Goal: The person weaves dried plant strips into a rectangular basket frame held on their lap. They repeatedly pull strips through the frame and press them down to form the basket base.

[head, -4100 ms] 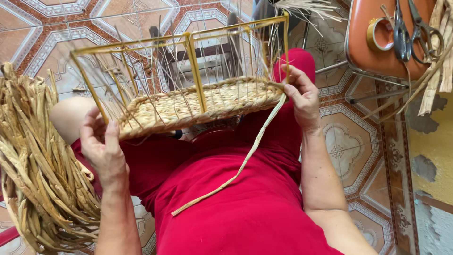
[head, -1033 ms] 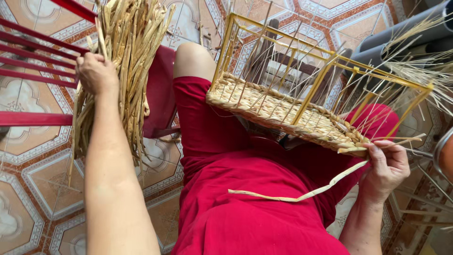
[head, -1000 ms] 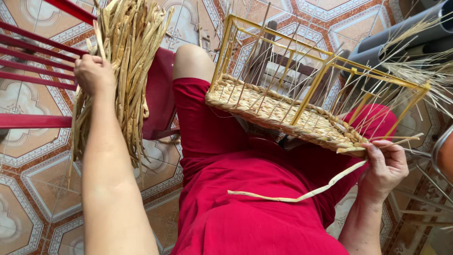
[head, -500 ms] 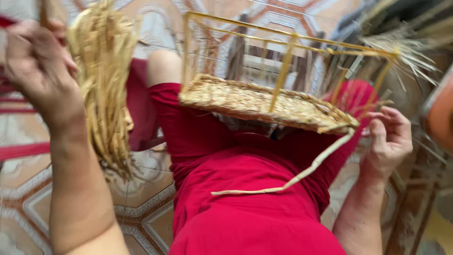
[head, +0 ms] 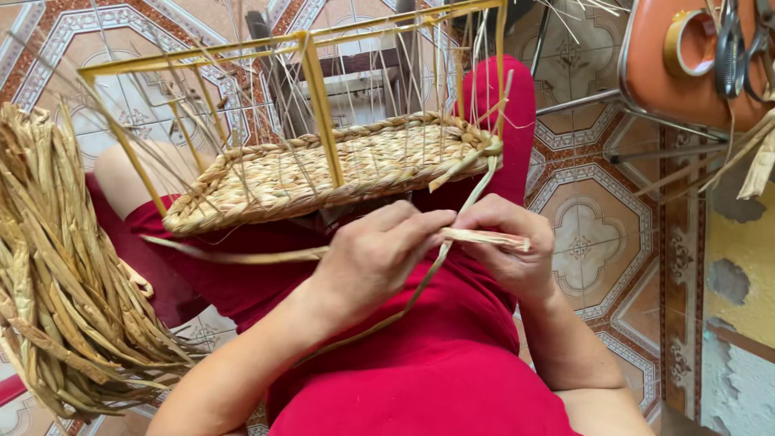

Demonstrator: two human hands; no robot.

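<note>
Both hands meet over the lap: left hand (head: pixel 375 262) closed, fingers pinched on a flat straw strand (head: pixel 476 236); right hand (head: pixel 508 254) closed on the same strand from the other side, its pale end poking out past the knuckles. Half a second ago the left hand was out at the side, lifted to the straw bundle (head: pixel 56 274), and the right hand sat alone by the basket corner; now the left is back at the centre with a fresh strand in its grip, trailing leftward across the red skirt (head: pixel 436 363). My reading: new strand fetched and being laid against the working end for a join. Working end: hangs from the near right corner of the basket (head: pixel 339 165) and runs down between the hands. Basket: woven base resting on the knees, tilted, inside a yellow frame (head: pixel 315 97) with thin upright stakes. Bundle: lies at the left, beside the thigh. Stool (head: pixel 686 73): orange, upper right, carrying a tape roll (head: pixel 686 44) and scissors (head: pixel 739 44). Floor: patterned tile.
</note>
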